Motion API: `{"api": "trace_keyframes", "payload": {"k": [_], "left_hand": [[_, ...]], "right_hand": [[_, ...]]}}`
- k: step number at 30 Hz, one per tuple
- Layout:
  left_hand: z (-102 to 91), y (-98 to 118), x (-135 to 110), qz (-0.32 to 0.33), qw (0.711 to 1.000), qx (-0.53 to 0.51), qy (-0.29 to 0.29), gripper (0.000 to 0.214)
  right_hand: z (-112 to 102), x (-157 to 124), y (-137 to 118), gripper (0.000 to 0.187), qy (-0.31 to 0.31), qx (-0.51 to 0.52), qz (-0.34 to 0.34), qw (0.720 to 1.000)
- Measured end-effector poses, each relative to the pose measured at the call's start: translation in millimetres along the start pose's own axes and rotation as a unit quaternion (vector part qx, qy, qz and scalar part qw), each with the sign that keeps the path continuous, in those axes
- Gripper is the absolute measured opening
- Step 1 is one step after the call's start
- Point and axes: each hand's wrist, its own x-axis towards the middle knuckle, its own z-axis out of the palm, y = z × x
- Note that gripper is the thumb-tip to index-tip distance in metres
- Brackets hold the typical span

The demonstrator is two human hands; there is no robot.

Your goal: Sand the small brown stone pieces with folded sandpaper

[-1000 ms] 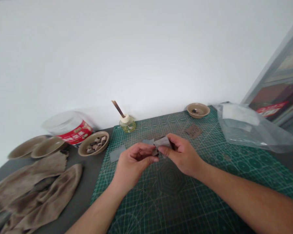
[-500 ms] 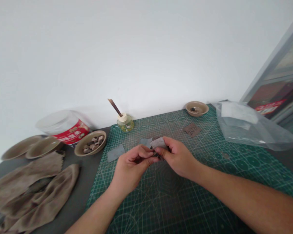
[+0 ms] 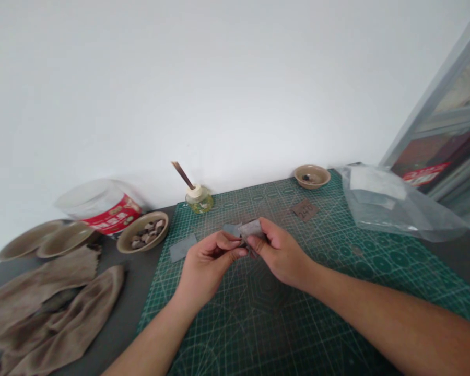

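Over the middle of a green cutting mat (image 3: 297,313), my two hands meet. My right hand (image 3: 280,250) is closed on a folded piece of grey sandpaper (image 3: 251,228), thumb pressed on its face. My left hand (image 3: 215,258) is closed in a pinch at the sandpaper's left edge, on a small dark thing mostly hidden by the fingers. Just behind the fingertips lies a grey-blue sandpaper piece (image 3: 231,228). Another grey piece (image 3: 183,247) lies left of my left hand. A brown sandpaper piece marked 240 (image 3: 305,209) lies farther back on the right.
Left of the mat are a bowl of small stones (image 3: 144,232), two more bowls (image 3: 65,239), a clear tub with a red label (image 3: 117,215) and brown cloths (image 3: 74,313). A small jar with sticks (image 3: 199,200), another bowl (image 3: 312,176) and a plastic bag (image 3: 399,209) stand toward the back.
Both hands keep their grips, with small shifts of the fingers. The sandpaper in my right hand has turned slightly. The whole view has shifted a little.
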Motion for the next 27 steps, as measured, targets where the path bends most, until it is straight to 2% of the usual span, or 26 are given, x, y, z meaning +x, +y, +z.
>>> {"api": "trace_keyframes", "payload": {"k": [6,11,17,19,27], "left_hand": [[2.3,0,-1,-0.014,0.998,-0.051,-0.031,0.018],[2.4,0,-2,-0.025,0.997,-0.062,-0.033,0.017],[1.3,2,-2,-0.020,0.999,-0.041,-0.002,0.018],[0.4,2,-2,-0.018,0.999,-0.041,0.001,0.018],[0.3,-3,-6,-0.018,0.997,-0.055,-0.055,0.016]], "right_hand": [[3,-1,3,0.013,0.017,-0.078,-0.008,0.997],[0,-1,1,0.016,0.021,-0.116,-0.061,0.991],[-9,3,1,0.015,0.087,-0.130,-0.049,0.986],[-7,1,-1,0.014,0.077,-0.110,-0.050,0.990],[3,-5,-6,0.016,0.036,-0.112,-0.063,0.991]]}}
